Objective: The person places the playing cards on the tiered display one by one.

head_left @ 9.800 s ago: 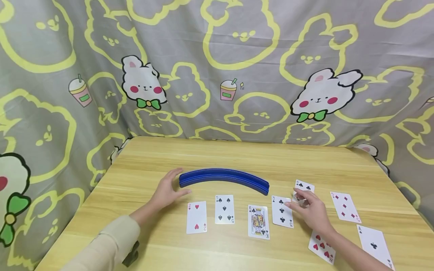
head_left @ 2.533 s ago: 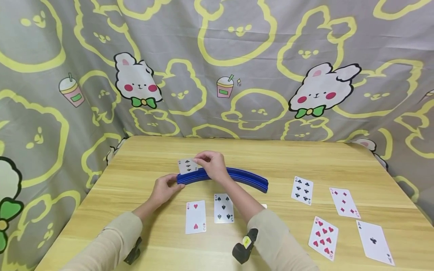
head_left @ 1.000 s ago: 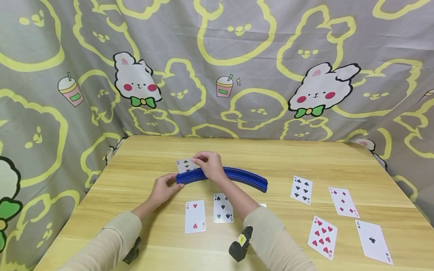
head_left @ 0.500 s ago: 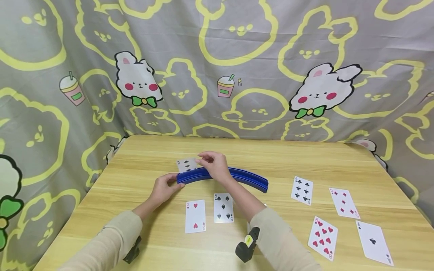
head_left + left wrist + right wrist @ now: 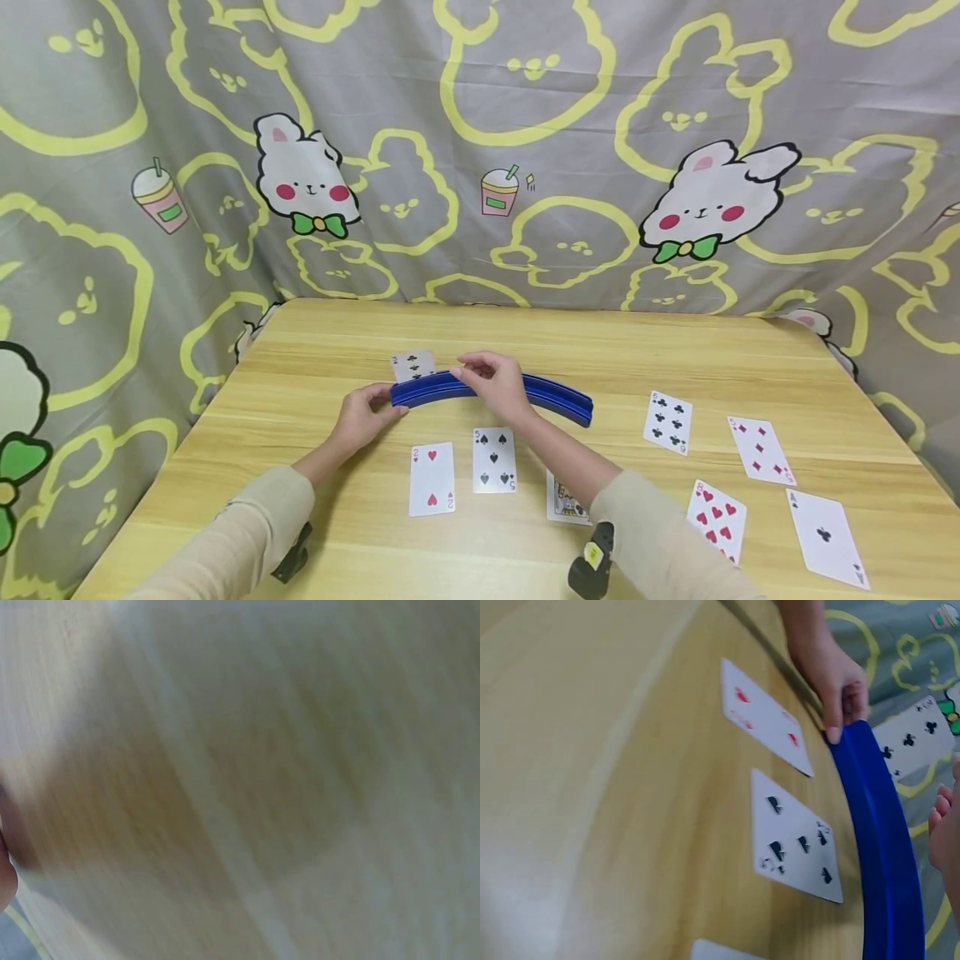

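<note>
My left hand [image 5: 362,419] pinches the left end of a curved blue playing card holder [image 5: 558,398], thumb in front. The three of clubs [image 5: 412,363] stands upright in the slot at that end, its lower part hidden. Over the holder's middle, just right of that card, hovers my right hand [image 5: 497,385], fingers loosely bent around nothing. In the right wrist view, the card [image 5: 911,739] rises behind the holder [image 5: 885,847], apart from my right fingers [image 5: 937,814]. The left wrist view is mostly blurred tabletop, with a fingertip [image 5: 6,881] at its edge.
Before the holder lie the two of hearts [image 5: 432,479], five of spades [image 5: 494,461] and king of clubs [image 5: 564,504], partly covered by my right arm. Rightward lie the six of clubs [image 5: 668,422], five of diamonds [image 5: 762,451], eight of hearts [image 5: 717,517] and ace of clubs [image 5: 827,538].
The three of clubs went from the table into the holder. My right hand has let go of it and moved right and slightly nearer. My left hand keeps its hold on the end.
</note>
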Action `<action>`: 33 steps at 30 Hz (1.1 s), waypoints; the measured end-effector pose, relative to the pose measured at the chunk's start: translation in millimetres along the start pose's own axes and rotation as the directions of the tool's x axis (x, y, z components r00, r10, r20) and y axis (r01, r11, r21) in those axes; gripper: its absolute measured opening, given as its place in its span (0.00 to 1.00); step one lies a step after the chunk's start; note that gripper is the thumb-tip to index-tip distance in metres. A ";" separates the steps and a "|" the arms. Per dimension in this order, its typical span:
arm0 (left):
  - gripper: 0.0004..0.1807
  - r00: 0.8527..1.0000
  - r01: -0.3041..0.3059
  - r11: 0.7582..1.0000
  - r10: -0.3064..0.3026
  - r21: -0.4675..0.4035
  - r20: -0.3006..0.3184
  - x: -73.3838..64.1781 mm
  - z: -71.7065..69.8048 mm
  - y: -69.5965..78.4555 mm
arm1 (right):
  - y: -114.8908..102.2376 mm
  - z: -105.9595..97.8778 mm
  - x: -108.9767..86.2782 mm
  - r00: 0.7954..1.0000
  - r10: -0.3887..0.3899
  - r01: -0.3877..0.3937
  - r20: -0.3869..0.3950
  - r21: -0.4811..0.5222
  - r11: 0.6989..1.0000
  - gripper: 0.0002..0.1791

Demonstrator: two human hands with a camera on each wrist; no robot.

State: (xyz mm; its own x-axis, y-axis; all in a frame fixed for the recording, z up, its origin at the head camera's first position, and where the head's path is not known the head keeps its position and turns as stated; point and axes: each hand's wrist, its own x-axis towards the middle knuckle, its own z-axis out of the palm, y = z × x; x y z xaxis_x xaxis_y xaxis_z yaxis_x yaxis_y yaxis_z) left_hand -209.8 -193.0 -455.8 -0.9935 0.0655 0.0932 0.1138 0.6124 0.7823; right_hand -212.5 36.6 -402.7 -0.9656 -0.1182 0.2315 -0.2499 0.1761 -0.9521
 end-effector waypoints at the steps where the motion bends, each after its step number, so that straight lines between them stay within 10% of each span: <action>1: 0.17 1.000 0.001 1.000 -0.001 0.001 0.001 0.1 0.0 -0.1 | 0.1 0.6 -3.1 1.000 0.004 -0.004 0.004 0.002 1.000 0.13; 33: 0.17 1.000 -0.012 1.000 0.011 -0.013 -0.009 -1.4 1.1 0.2 | 22.9 31.1 -67.5 0.991 0.136 -0.134 0.013 -0.103 0.986 0.11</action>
State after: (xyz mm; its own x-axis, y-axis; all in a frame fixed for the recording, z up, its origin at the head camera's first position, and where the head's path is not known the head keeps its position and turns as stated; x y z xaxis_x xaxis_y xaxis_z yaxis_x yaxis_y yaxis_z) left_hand -208.4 -192.2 -456.5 -0.9920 0.0653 0.1078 0.1254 0.6014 0.7891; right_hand -150.9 18.2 -446.3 -0.9897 -0.1056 0.0970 -0.1239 0.2902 -0.9489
